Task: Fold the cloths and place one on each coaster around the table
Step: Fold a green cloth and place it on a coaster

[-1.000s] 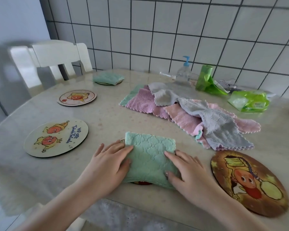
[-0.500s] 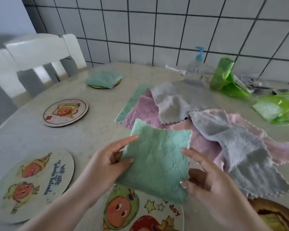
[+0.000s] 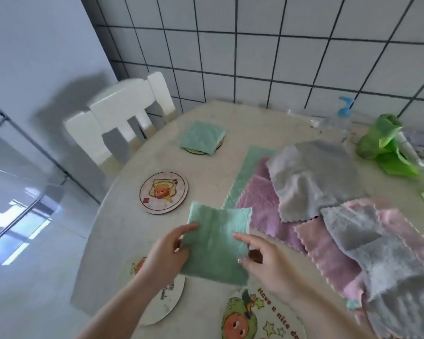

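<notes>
Folded green cloth (image 3: pixel 216 243) held above the counter (image 3: pixel 113 231) in both of my hands.

My left hand (image 3: pixel 167 250) pinched its 9 o'clock edge and my right hand (image 3: pixel 262 260) its 3 o'clock edge. At 12 o'clock lay a bare coaster (image 3: pixel 163 192), beyond it another coaster (image 3: pixel 201 150) under a folded cloth (image 3: pixel 202 137). A loose cloth pile (image 3: pixel 328 216) crowded 3 o'clock, a white chair (image 3: pixel 123 118) stood at 11.

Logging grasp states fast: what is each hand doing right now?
Left hand: holding the left edge of the folded green cloth.
Right hand: holding the same cloth's right edge, thumb on top.
</notes>
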`<state>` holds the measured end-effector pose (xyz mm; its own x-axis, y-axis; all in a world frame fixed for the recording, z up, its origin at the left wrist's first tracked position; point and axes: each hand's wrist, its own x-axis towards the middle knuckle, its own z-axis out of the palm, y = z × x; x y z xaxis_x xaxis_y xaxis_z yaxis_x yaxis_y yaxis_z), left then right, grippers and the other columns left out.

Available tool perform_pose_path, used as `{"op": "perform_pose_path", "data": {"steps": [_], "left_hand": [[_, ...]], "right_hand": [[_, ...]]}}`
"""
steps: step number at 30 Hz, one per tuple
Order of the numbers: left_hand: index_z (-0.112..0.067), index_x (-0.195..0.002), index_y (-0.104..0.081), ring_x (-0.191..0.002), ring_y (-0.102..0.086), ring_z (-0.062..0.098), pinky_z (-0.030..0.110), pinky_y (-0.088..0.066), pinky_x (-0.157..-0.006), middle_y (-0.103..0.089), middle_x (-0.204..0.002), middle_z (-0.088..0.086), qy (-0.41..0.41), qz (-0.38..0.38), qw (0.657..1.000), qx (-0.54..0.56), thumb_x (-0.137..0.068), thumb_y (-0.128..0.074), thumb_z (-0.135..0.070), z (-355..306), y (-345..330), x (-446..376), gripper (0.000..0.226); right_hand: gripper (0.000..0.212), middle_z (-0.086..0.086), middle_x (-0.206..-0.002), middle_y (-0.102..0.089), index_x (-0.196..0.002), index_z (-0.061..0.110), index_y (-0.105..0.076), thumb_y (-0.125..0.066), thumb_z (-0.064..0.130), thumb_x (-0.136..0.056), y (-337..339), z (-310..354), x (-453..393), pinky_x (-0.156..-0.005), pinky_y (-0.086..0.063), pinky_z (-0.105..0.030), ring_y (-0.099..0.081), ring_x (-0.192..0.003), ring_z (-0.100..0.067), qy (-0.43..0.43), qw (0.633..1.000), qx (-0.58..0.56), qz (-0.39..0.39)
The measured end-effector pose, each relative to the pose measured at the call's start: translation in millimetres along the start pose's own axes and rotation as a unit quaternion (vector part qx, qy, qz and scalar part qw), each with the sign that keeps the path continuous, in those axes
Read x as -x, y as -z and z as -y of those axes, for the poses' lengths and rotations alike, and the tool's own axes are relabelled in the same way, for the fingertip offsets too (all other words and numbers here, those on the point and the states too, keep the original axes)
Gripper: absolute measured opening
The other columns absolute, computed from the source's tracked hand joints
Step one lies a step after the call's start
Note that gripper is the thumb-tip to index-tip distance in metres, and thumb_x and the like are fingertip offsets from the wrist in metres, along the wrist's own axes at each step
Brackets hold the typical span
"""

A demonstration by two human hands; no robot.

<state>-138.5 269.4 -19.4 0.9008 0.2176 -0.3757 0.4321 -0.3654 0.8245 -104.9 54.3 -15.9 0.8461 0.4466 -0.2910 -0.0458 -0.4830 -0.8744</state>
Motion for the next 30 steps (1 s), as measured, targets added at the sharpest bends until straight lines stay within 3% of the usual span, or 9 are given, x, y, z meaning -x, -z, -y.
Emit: {"op": "perform_pose_path", "data": {"steps": [2, 4, 7, 9, 12, 20, 23, 28, 30], "left_hand": [[-0.035, -0.117, -0.056, -0.085, -0.062, 0.006, 0.012, -0.050, -0.058, -0.061, -0.108, -0.010, -0.009, -0.003, 1.000, -0.012, -0.089, -0.043, 0.006, 8, 29, -18, 0.051], [-0.030, -0.123, -0.054, -0.096, -0.056, 0.002, 0.007, -0.045, -0.064, -0.054, -0.117, -0.012, -0.020, 0.004, 0.999, -0.038, -0.089, -0.043, 0.007, 14, 55, -40, 0.051], [-0.024, -0.130, -0.050, -0.120, -0.044, 0.009, 0.022, -0.040, -0.097, -0.046, -0.129, -0.011, -0.035, 0.014, 0.995, -0.089, -0.087, -0.043, 0.009, 28, 89, -80, 0.055], [-0.021, -0.132, -0.048, -0.124, -0.038, 0.009, 0.028, -0.032, -0.106, -0.043, -0.129, -0.012, -0.053, 0.026, 0.990, -0.128, -0.085, -0.043, 0.012, 35, 107, -107, 0.058], [-0.016, -0.132, -0.050, -0.124, -0.042, 0.014, 0.022, -0.031, -0.101, -0.047, -0.130, -0.004, -0.074, 0.042, 0.982, -0.166, -0.078, -0.042, 0.014, 46, 127, -146, 0.063], [-0.012, -0.131, -0.053, -0.122, -0.045, 0.018, 0.018, -0.032, -0.096, -0.050, -0.132, 0.005, -0.085, 0.060, 0.978, -0.179, -0.072, -0.042, 0.015, 58, 157, -211, 0.065], [-0.013, -0.130, -0.053, -0.123, -0.045, 0.019, 0.020, -0.033, -0.098, -0.050, -0.132, 0.007, -0.093, 0.068, 0.978, -0.174, -0.071, -0.042, 0.015, 66, 159, -223, 0.066], [-0.015, -0.130, -0.053, -0.122, -0.046, 0.021, 0.023, -0.035, -0.098, -0.049, -0.133, 0.007, -0.088, 0.067, 0.979, -0.168, -0.074, -0.045, 0.013, 74, 159, -229, 0.063], [-0.016, -0.130, -0.053, -0.124, -0.043, 0.024, 0.027, -0.034, -0.099, -0.044, -0.136, 0.007, -0.105, 0.032, 0.971, -0.214, -0.074, -0.050, 0.008, 74, 159, -226, 0.060]], "right_hand": [[0.052, 0.016, -0.129, -0.052, -0.129, 0.035, -0.047, -0.061, 0.009, -0.086, -24, 6, -27, -0.079, -0.044, -0.004, -0.055, -0.083, 0.017, 0.003, 1.000, 0.002, 0.005], [0.053, 0.013, -0.132, -0.051, -0.132, 0.028, -0.048, -0.061, 0.007, -0.086, -48, 13, -56, -0.083, -0.036, 0.002, -0.049, -0.099, 0.016, -0.004, 1.000, 0.005, -0.008], [0.052, 0.008, -0.132, -0.051, -0.133, 0.021, -0.049, -0.058, 0.002, -0.086, -79, 23, -99, -0.086, -0.031, 0.005, -0.046, -0.112, 0.004, -0.017, 0.999, 0.019, -0.023], [0.054, 0.004, -0.135, -0.050, -0.133, 0.019, -0.049, -0.056, -0.002, -0.084, -95, 28, -128, -0.095, -0.034, -0.005, -0.049, -0.117, -0.004, -0.031, 0.999, 0.023, -0.034], [0.058, -0.003, -0.137, -0.050, -0.133, 0.017, -0.049, -0.054, -0.005, -0.081, -110, 35, -165, -0.101, -0.039, -0.020, -0.052, -0.119, -0.014, -0.052, 0.998, 0.019, -0.042], [0.057, -0.005, -0.123, -0.056, -0.135, 0.014, -0.045, -0.053, -0.007, -0.083, -125, 49, -219, -0.085, -0.045, -0.014, -0.060, -0.100, -0.017, -0.095, 0.994, -0.017, -0.045], [0.058, -0.003, -0.122, -0.056, -0.135, 0.014, -0.046, -0.054, -0.007, -0.081, -127, 50, -226, -0.075, -0.038, 0.001, -0.055, -0.098, -0.011, -0.108, 0.993, 0.008, -0.042], [0.057, -0.003, -0.131, -0.050, -0.134, 0.012, -0.047, -0.054, -0.008, -0.081, -130, 49, -232, -0.080, -0.027, 0.007, -0.047, -0.111, -0.005, -0.108, 0.993, 0.040, -0.042], [0.059, -0.004, -0.140, -0.040, -0.136, 0.017, -0.045, -0.056, -0.002, -0.081, -130, 51, -232, -0.091, -0.028, -0.002, -0.043, -0.123, -0.011, -0.096, 0.990, 0.081, -0.058]]}}
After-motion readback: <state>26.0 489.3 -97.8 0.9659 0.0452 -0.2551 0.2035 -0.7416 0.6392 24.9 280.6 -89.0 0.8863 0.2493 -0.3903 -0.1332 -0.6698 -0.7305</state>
